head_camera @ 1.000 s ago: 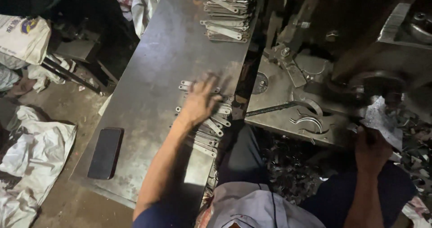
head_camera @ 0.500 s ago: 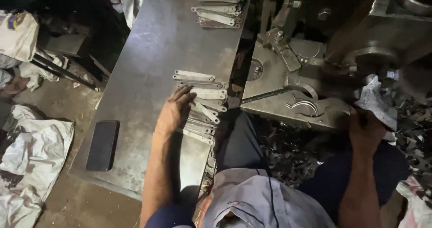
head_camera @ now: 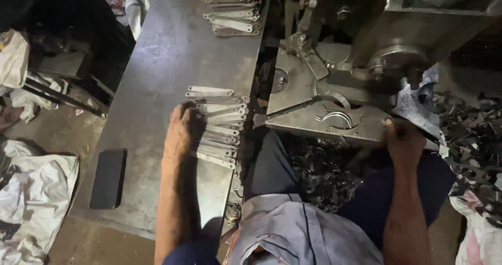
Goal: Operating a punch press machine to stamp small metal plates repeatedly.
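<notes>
Head view: the left hand [head_camera: 183, 131] lies flat, fingers bent, on a fanned row of about ten flat metal strips [head_camera: 219, 123] near the desk [head_camera: 157, 61] edge. A second stack of strips [head_camera: 232, 8] sits at the far end. One dark phone [head_camera: 107, 178] lies nearby. The right hand [head_camera: 403, 142] is clenched at the press plate [head_camera: 314, 113]; what it pinches I cannot tell.

Silvery metal strips [head_camera: 217, 121], black phone [head_camera: 107, 178]
</notes>
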